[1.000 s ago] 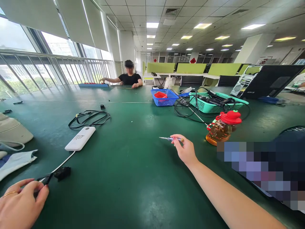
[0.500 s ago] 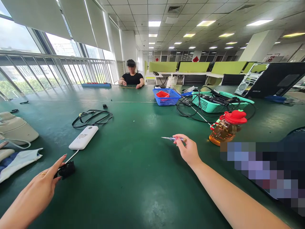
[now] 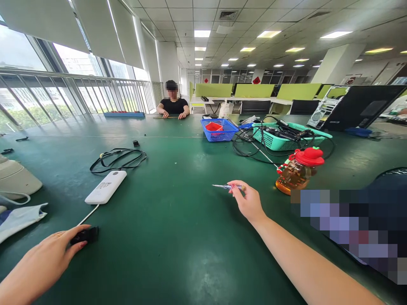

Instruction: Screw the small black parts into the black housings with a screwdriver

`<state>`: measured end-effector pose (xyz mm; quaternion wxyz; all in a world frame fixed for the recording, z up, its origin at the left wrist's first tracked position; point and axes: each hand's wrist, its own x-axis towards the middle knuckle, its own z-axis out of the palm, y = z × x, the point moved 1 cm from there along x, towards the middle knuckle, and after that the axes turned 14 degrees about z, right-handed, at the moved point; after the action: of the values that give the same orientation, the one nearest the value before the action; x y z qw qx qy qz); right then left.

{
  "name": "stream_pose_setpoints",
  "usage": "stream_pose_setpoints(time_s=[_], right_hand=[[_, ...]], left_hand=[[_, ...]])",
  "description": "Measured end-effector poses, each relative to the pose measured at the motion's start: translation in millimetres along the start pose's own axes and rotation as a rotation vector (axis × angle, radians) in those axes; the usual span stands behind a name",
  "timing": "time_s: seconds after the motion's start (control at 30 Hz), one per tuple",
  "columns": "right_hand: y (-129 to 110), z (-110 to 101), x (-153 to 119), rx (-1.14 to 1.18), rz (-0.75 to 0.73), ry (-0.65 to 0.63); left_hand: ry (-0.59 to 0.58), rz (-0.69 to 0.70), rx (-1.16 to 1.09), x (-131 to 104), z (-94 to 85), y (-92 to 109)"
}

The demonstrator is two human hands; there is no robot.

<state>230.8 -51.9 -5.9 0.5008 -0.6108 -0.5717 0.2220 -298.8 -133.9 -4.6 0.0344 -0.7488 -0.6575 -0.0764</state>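
My left hand [image 3: 52, 254] is at the lower left, its thumb and fingers closed around a small black device [image 3: 91, 235] on the green table [image 3: 165, 237]. A white cable [image 3: 88, 215] runs from near that device to a white power bank [image 3: 106, 188]. Over the middle of the table, my right hand [image 3: 249, 201] pinches a slim screwdriver [image 3: 222, 186] with a clear handle. Its thin metal tip points left, and the fingers cover part of the handle.
Behind the power bank lies a coiled black cable [image 3: 119, 160]. To the right stand a red-capped bottle [image 3: 295, 173], a blue basket [image 3: 219, 131] and a green basket [image 3: 280, 142] of tangled cables. A cloth-like white item [image 3: 25, 220] lies left. A person [image 3: 172, 106] sits across the table.
My left fingers have gone from lying extended along the black device to wrapping around it. The whole view has shifted slightly; my right hand still holds the screwdriver in much the same pose.
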Motion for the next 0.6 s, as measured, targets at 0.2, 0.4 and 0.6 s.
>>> stream_pose_setpoints(time_s=[0.2, 0.4, 0.6], right_hand=[[-5, 1, -5, -0.014, -0.051, -0.03], [-16, -2, -11, -0.138, -0.214, -0.095], [-24, -3, -15, -0.195, -0.354, -0.067]], left_hand=[[-0.091, 0.309, -0.103, 44, -47.8, 133], [-0.048, 0.668, -0.159, 124, -35.7, 257], [-0.098, 0.697, -0.122, 182, 12.6, 305]])
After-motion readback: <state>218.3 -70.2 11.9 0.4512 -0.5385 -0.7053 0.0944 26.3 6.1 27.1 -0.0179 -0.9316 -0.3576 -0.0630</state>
